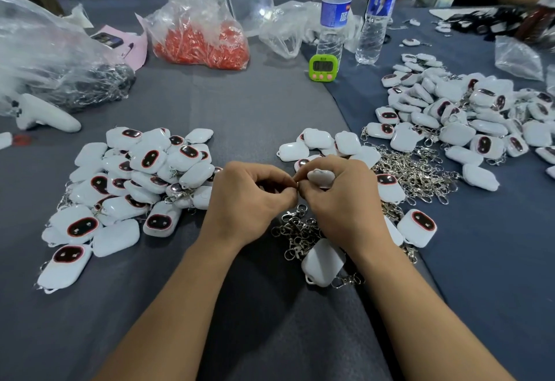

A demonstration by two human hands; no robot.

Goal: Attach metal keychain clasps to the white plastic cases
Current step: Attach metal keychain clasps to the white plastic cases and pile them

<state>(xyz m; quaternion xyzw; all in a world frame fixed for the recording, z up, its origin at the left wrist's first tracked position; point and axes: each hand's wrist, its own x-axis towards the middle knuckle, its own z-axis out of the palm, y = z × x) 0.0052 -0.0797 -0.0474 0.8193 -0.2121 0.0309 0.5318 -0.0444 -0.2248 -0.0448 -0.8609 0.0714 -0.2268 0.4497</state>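
Nearest, at 5 o'clock from the hands, a finished case lies on the grey worktop with a clasp hooked to its lower corner. Just beyond it, under both wrists, a loose clasp pile spreads out.

The left hand and right hand meet fingertip to fingertip above that pile. The right hand curls round a white case, which sits against its fingers at the 12 o'clock side. The left hand's thumb and forefinger pinch a small metal ring right at the case's edge; whether the ring is already threaded through cannot be told.

At 3 o'clock one face-up case lies beside the right wrist. At 9 o'clock a big heap of cases sits, many showing dark oval faces. At 1 o'clock there are a few plain cases, and at 2 o'clock a second clasp heap, with a wide spread of cases behind it.

Farther, at 12 o'clock, stand a green timer and two water bottles; at 11 o'clock is a bag of red parts.
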